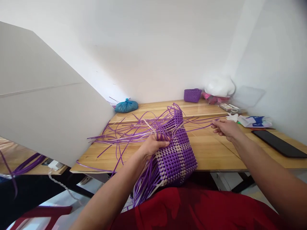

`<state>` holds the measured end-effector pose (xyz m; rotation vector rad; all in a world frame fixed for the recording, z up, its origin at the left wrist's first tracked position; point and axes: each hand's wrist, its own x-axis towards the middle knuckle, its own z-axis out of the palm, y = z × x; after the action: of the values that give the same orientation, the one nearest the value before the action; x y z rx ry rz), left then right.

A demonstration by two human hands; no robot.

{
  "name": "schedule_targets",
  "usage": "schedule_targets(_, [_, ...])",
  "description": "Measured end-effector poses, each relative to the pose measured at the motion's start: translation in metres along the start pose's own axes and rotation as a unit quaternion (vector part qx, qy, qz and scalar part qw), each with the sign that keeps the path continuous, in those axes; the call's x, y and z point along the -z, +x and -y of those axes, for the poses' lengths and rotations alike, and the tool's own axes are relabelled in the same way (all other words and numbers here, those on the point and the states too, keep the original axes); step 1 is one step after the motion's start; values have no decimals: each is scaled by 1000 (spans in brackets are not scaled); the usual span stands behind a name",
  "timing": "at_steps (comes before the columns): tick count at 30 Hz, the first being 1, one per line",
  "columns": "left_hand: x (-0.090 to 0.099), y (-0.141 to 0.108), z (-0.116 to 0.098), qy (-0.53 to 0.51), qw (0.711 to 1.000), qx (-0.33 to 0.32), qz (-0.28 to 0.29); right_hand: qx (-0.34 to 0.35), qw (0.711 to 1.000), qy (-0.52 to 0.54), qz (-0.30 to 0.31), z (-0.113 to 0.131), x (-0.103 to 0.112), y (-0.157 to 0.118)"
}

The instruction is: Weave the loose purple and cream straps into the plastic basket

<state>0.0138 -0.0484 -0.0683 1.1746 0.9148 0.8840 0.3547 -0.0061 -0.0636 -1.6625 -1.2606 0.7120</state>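
Observation:
A woven basket [178, 156] of purple and beige strips leans tilted at the table's front edge, against the red shirt. Many loose strips [124, 137] fan out from it to the left and hang below its left side. My left hand [154, 145] is closed on the basket's left edge, its thumb on the weave. Away to the right of the basket, my right hand [223, 127] pinches a purple strip [200, 128] that stretches back to the basket's upper part.
On the wooden table [216, 150] stand a blue tied bag [126, 105], a small purple basket [192, 95] and a white bag [219, 86]. A black phone [279, 143] and plastic packets [255, 121] lie right. A grey panel [48, 83] borders the left.

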Motion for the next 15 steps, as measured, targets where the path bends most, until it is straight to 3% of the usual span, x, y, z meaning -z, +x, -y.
schedule_targets(6, [0,-15,12,-52,998,-12,-21,-24,996,-11,-80,-23,11,-2])
schedule_targets(9, [2,-14,13,-67,997,-13,-19,-38,995,-77,-60,-17,25,-3])
schedule_targets(11, [2,-11,12,-67,998,-12,-19,-28,990,-128,-45,0,30,-14])
schedule_targets(13, [1,-8,11,-64,998,-11,-24,45,985,-155,-61,29,25,-39])
schedule_targets(15, [0,-6,9,-57,998,-14,-30,211,966,-125,-83,63,8,-79])
